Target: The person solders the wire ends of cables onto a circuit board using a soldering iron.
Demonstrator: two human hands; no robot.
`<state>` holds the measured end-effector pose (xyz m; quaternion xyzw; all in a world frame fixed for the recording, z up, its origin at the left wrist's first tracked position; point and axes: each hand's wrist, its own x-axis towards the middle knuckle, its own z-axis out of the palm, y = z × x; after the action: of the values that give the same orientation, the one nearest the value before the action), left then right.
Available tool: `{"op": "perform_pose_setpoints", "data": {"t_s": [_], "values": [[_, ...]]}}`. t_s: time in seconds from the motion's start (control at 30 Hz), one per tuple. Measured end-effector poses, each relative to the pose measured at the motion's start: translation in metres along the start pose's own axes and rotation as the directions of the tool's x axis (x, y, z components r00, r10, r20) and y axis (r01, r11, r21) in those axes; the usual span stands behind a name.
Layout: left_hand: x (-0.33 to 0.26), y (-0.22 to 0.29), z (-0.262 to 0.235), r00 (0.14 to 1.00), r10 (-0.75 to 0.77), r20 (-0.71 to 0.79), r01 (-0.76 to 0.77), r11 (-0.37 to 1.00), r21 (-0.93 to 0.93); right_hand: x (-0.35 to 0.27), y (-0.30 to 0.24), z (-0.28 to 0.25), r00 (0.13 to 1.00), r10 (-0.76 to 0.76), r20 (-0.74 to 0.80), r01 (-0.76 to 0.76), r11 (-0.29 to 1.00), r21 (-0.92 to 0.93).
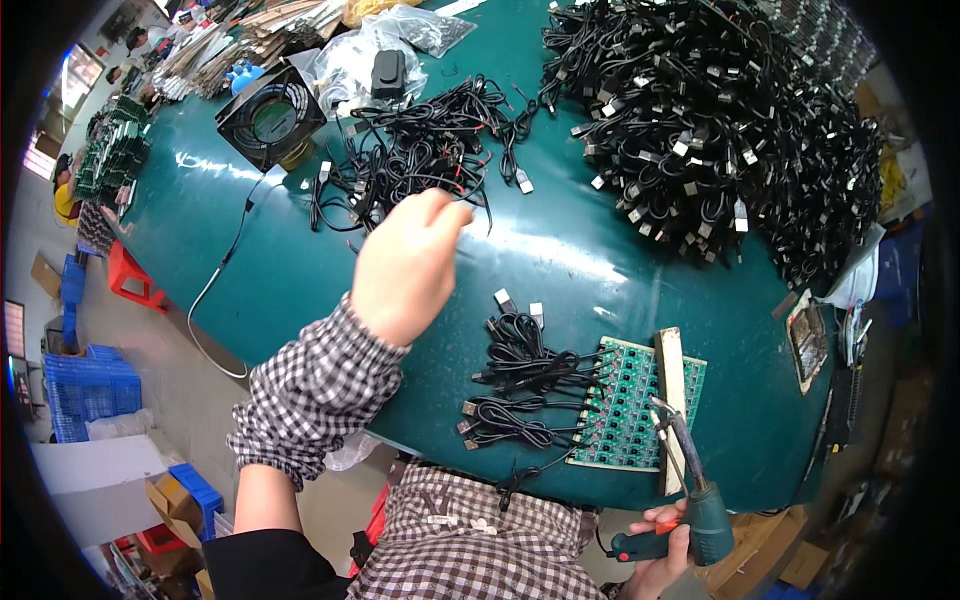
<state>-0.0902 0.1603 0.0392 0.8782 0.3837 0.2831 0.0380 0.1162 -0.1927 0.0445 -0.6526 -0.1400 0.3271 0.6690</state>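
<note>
My left hand [408, 262] reaches out over the green table, fingers pinched together at the near edge of a small heap of black cables [415, 150]; whether it grips one is hidden by the hand's back. My right hand [665, 552] sits low at the table's near edge, wrapped around the handle of a soldering iron [690, 480] whose tip points up at a green circuit board panel [630, 400]. Several black cables [520, 385] with metal plugs lie joined to the panel's left side. A wooden strip [672, 400] lies across the panel.
A big heap of black cables [720, 130] fills the far right of the table [300, 260]. A black square fan [270, 115] stands far left, with clear plastic bags [370, 55] behind it. Blue crates [85, 385] and a red stool [130, 275] stand on the floor at left.
</note>
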Motion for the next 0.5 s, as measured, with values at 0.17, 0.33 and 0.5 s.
{"op": "perform_pose_setpoints", "data": {"t_s": [0.17,0.33,0.5], "values": [[0.028,-0.014,0.023,0.992,0.105,-0.064,-0.099,0.991,0.089,-0.003,-0.005,0.006,0.999,-0.029,0.022,0.029,0.999,-0.023],[0.026,-0.015,-0.002,0.962,-0.080,-0.260,0.097,0.994,0.053,-0.007,-0.008,0.004,0.995,0.017,-0.097,-0.021,0.999,-0.038],[0.017,-0.069,0.005,0.989,0.141,-0.054,-0.148,0.977,-0.153,0.013,0.010,-0.007,0.987,-0.146,-0.069,0.142,0.987,-0.070]]}}
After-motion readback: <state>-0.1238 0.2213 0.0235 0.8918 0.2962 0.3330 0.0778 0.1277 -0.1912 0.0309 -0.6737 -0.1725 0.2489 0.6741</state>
